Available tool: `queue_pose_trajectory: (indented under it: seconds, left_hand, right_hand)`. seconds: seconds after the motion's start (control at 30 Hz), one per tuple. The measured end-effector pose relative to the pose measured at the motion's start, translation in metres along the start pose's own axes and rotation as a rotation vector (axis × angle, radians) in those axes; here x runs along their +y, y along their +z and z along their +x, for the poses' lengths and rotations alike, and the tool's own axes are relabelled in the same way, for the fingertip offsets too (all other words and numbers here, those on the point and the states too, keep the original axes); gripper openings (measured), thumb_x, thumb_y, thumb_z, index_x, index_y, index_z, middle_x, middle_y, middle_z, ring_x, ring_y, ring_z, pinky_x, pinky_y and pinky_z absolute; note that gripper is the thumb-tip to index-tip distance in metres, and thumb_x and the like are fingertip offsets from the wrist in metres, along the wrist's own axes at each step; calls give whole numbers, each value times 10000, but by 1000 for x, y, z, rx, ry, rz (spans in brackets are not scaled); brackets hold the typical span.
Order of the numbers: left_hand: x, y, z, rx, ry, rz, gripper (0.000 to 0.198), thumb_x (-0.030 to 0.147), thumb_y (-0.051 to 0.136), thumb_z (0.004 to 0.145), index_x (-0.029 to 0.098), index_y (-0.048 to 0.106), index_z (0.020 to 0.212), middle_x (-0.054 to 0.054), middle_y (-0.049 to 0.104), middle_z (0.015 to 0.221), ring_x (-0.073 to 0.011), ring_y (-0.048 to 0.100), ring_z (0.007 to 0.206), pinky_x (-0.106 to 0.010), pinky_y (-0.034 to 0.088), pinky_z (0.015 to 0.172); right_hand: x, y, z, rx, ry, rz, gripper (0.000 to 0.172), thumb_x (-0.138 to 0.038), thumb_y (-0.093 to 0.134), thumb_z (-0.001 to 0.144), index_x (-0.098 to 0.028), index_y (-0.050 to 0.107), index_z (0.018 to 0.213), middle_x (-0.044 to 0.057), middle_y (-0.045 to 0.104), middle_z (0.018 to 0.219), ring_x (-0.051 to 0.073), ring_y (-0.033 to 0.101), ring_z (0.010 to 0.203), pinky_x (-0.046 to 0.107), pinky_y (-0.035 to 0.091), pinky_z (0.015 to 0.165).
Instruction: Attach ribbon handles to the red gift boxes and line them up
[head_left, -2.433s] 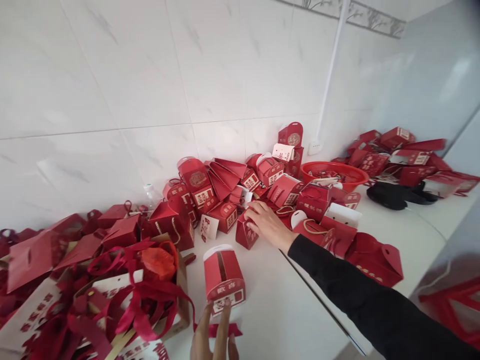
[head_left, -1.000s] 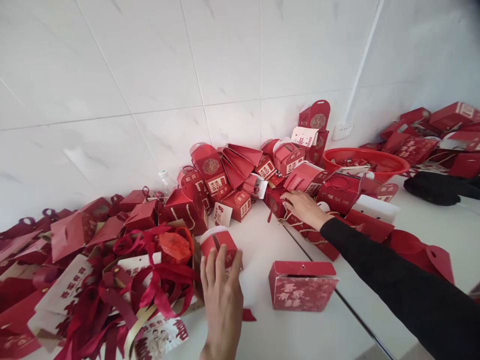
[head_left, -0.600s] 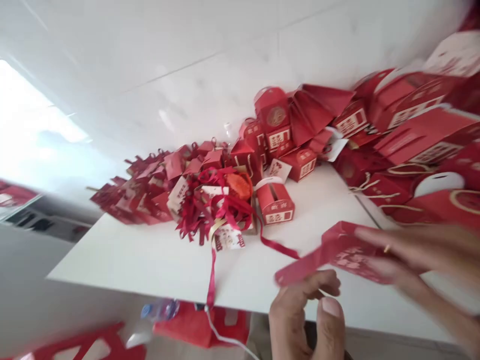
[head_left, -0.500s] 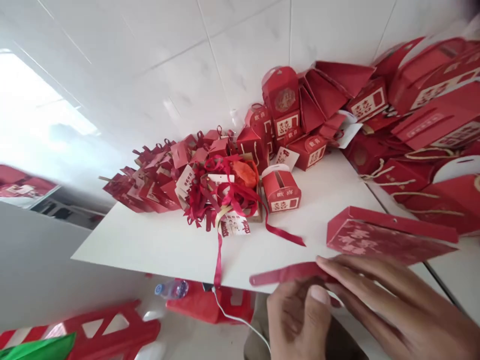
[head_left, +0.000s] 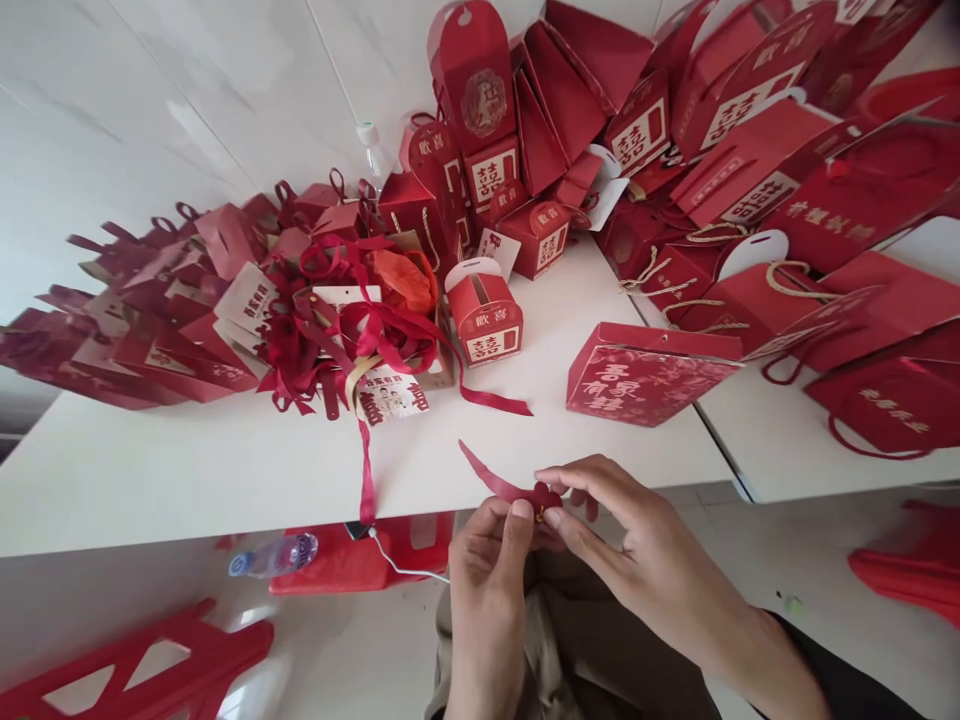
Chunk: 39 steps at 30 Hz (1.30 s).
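Between my hands, just off the table's near edge, is a dark red ribbon (head_left: 491, 480) with a small flower-like knot and a bit of gold at its right end. My left hand (head_left: 495, 570) pinches it between thumb and fingers. With thumb and forefinger my right hand (head_left: 611, 515) grips the flower-like end; some of its fingertips are hidden. Beyond them a red gift box (head_left: 649, 375) with white lettering leans on the table. A small red box with a handle (head_left: 486, 315) stands farther back, beside a heap of red ribbons (head_left: 382, 330).
Rows of red gift bags (head_left: 180, 330) fill the table's left side. More red boxes and bags (head_left: 780, 210) are piled at the right. Below the edge, a water bottle (head_left: 277, 556) lies on a red stool (head_left: 337, 565), near a white cable (head_left: 409, 572).
The view has swung to the right and down. Both hands have come closer together around the ribbon, and my right hand's fingers have bent from stretched out into a pinch.
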<state>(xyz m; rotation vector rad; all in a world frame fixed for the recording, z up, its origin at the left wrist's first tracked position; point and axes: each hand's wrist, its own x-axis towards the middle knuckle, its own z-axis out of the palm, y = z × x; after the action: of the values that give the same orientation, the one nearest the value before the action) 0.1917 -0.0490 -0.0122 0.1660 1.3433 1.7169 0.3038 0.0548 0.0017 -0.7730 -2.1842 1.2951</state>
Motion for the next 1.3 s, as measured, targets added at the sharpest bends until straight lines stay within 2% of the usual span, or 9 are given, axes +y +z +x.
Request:
queue_pose_trajectory:
  seconds: [0.13,0.33,0.5,0.63,0.77,0.93,1.03,1.17,1.3]
  left_hand:
    - [-1,-4,-5,-43,-40,13,258,382,779,873,174,746,1021,-70,799,921,-197,757,834,-312,607,829]
    - [1,-7,-5,-104,-20,68,209,334,806,849,176,779,984,-64,798,883,-192,764,822,-320,622,844]
    - [-2,-11,-4,-124,23,70,110,278,810,853,210,782,935,-24,795,859,-151,761,820,-250,624,815]
    - [-2,-16,-4,-174,118,102,56,215,794,865,240,790,915,0,790,887,-122,757,790,-222,635,779]
    - [2,-22,-2,-295,291,149,127,144,764,875,260,798,912,3,782,849,-137,763,769,-240,655,739]
    - [7,-31,2,-408,442,277,344,1,754,829,293,803,1005,15,806,874,-137,766,764,-225,653,722]
    - [8,-34,5,-454,453,277,356,9,756,833,302,808,1027,12,808,885,-139,769,786,-210,642,720]
    - [7,-36,8,-519,448,273,377,27,753,844,328,807,1065,5,809,914,-141,757,794,-221,631,722]
    - [6,-38,10,-504,450,311,400,19,747,836,340,801,1067,11,796,884,-147,750,761,-232,628,695]
  right_hand:
    - [0,-1,-2,-21,137,107,127,-307,592,997,-274,654,1103,32,660,1010,212,616,817,319,579,721]
    - [-2,-1,-7,-100,246,284,76,-325,585,1029,-270,637,1030,-22,640,932,167,592,832,255,511,750]
    - [-5,-5,-9,-171,247,390,90,-331,583,1065,-279,647,1030,-41,653,924,147,620,844,223,490,763]
    - [-3,-9,-9,-212,302,441,168,-402,546,1097,-293,662,1148,-24,669,998,160,647,926,227,505,795]
    - [-1,-13,-7,-302,282,446,199,-400,534,1109,-295,692,1167,-12,670,1022,163,650,922,242,499,784]
    - [2,-16,-7,-415,292,524,188,-403,575,1096,-288,716,1142,5,661,1048,173,611,923,257,466,755]
    - [6,-17,-6,-444,347,641,181,-411,635,1069,-243,701,1079,3,641,977,158,569,859,252,438,747]
    - [8,-19,-2,-524,419,745,261,-465,673,1042,-204,659,1037,-3,595,893,151,509,790,255,390,700]
    - [5,-19,-1,-528,393,592,254,-461,606,1067,-213,603,1013,-19,536,856,152,454,743,264,370,668]
